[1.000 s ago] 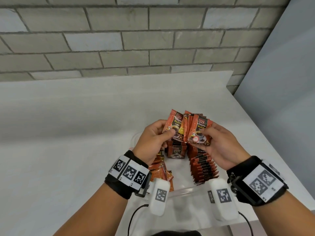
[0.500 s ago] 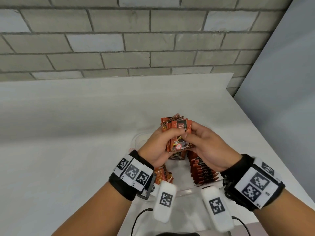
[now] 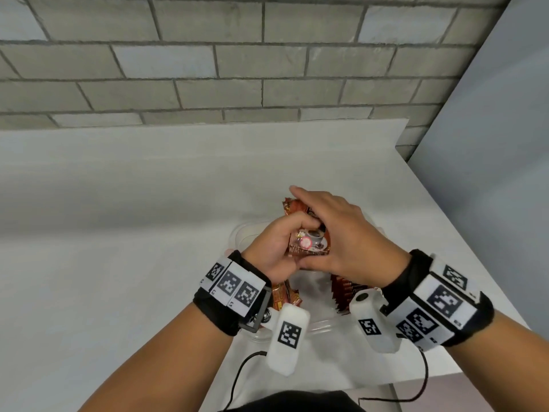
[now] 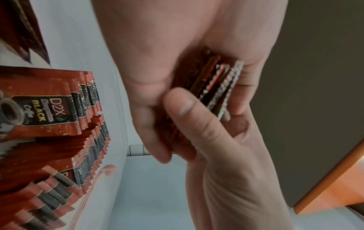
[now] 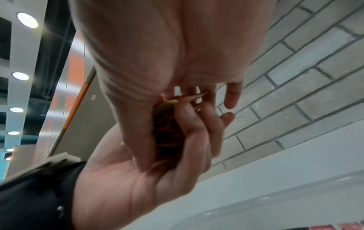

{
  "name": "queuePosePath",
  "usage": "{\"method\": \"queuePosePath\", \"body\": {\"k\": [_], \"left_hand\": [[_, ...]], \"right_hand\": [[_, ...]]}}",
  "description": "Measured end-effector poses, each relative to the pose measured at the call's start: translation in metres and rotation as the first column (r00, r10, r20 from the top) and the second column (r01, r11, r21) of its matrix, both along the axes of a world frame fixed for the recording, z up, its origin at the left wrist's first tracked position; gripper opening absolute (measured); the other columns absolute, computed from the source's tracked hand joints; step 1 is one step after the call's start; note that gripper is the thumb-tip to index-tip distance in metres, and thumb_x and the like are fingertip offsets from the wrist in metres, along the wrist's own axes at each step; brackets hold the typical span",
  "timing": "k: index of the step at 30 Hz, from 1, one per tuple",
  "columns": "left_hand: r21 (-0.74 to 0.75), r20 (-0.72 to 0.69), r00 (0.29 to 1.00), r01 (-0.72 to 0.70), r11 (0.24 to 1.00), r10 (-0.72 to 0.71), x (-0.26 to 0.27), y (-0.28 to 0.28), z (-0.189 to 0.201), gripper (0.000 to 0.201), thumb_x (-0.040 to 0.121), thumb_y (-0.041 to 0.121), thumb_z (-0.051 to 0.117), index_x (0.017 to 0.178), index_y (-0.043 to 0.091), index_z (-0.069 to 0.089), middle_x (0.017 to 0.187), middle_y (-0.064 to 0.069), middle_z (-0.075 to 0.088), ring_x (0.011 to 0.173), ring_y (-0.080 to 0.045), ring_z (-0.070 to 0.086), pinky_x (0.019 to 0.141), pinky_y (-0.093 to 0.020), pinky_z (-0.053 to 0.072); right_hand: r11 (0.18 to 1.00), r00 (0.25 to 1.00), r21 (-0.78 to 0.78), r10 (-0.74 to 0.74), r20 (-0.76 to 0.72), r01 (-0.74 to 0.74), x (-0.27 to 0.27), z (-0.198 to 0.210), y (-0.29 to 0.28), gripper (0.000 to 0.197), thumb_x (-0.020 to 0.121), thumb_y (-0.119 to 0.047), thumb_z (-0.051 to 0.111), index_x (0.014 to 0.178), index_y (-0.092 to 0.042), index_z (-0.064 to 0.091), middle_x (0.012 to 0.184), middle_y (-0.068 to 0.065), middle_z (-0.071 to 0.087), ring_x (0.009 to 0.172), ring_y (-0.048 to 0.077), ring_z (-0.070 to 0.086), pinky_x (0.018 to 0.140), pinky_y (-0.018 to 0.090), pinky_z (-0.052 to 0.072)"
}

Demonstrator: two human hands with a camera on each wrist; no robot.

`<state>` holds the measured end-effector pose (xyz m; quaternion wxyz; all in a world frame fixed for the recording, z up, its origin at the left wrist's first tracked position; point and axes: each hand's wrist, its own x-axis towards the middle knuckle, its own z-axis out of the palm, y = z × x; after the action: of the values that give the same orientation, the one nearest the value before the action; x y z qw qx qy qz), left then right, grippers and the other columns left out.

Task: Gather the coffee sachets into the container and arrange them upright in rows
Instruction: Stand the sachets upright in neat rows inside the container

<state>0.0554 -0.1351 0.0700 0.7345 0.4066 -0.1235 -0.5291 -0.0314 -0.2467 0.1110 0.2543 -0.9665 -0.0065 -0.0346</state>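
A: Start at the left — what lies there?

B: Bare white table. Then the left hand, fingers curled round a stack of coffee sachets, thumb across the front one with its cup picture facing up.

A: Only that hand on it?

B: No. The right hand is laid over the top and right side of the same stack, thumb under the lower edge, fingers reaching past the far end. In the left wrist view the sachet edges show pressed together between palm and thumb. The right wrist view shows its fingers only slightly bent, the little one spread clear of the stack.

A: Where is the stack?

B: In the air, above the far end of the clear container on the table.

A: And inside?

B: A few sachets under the left wrist; whether they stand or lean I cannot tell. To the right, a row stands on edge, packed one behind another — the left wrist view shows its tops lined up. Right of the table, a grey panel.
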Motion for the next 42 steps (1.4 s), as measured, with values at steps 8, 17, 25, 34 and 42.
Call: {"method": "queuePosePath", "body": {"k": [8,17,25,34,42], "left_hand": [[-0.124,-0.046,0.999,-0.013,0.992,0.008,-0.001,0.003,-0.001,0.02,0.078,0.023,0.065,0.092,0.012,0.073,0.09,-0.007,0.069,0.086,-0.019,0.066,0.076,-0.032,0.052],[-0.13,-0.15,0.989,-0.009,0.991,-0.01,0.004,0.008,-0.003,0.062,0.082,0.06,0.049,0.115,0.011,0.068,0.113,-0.012,0.065,0.106,-0.025,0.062,0.097,-0.041,0.046],[-0.086,-0.062,0.998,-0.034,0.996,0.028,0.007,0.007,-0.007,0.039,0.081,0.042,0.06,0.105,0.013,0.072,0.105,-0.01,0.069,0.098,-0.022,0.066,0.088,-0.039,0.051],[-0.079,0.082,0.993,-0.074,0.994,0.081,0.015,0.017,-0.008,0.045,0.077,0.006,0.057,0.121,0.01,0.061,0.101,-0.013,0.069,0.088,-0.024,0.068,0.078,-0.039,0.056],[0.062,0.208,0.943,-0.279,0.958,0.261,0.032,0.028,-0.006,0.04,0.083,0.018,0.066,0.123,0.014,0.056,0.097,-0.007,0.067,0.085,-0.02,0.065,0.08,-0.039,0.052]], "right_hand": [[0.999,0.999,-0.03,-0.03,-0.014,0.029,0.004,-0.001,-0.001,0.112,0.068,-0.041,0.081,0.15,-0.032,0.005,0.139,-0.007,0.038,0.129,0.011,0.034,0.104,0.027,0.022],[0.992,0.998,0.112,-0.055,-0.014,0.056,0.005,-0.001,-0.003,0.111,0.066,-0.037,0.084,0.149,-0.031,0.011,0.138,-0.006,0.04,0.127,0.011,0.036,0.108,0.04,0.031],[0.994,0.999,0.092,-0.051,-0.014,0.052,0.01,-0.007,-0.004,0.109,0.066,-0.04,0.083,0.15,-0.028,0.013,0.142,-0.006,0.039,0.13,0.012,0.036,0.111,0.039,0.028],[0.916,0.966,0.342,-0.249,0.071,0.211,0.012,-0.006,-0.019,0.047,0.087,-0.033,0.064,0.131,-0.026,0.049,0.105,-0.006,0.058,0.094,0.007,0.054,0.08,0.019,0.04],[0.879,0.981,0.438,-0.145,-0.131,0.188,0.016,0.007,-0.04,0.013,0.085,-0.014,0.068,0.087,-0.027,0.067,0.081,0.005,0.066,0.072,0.019,0.059,0.076,0.037,0.05]]}}
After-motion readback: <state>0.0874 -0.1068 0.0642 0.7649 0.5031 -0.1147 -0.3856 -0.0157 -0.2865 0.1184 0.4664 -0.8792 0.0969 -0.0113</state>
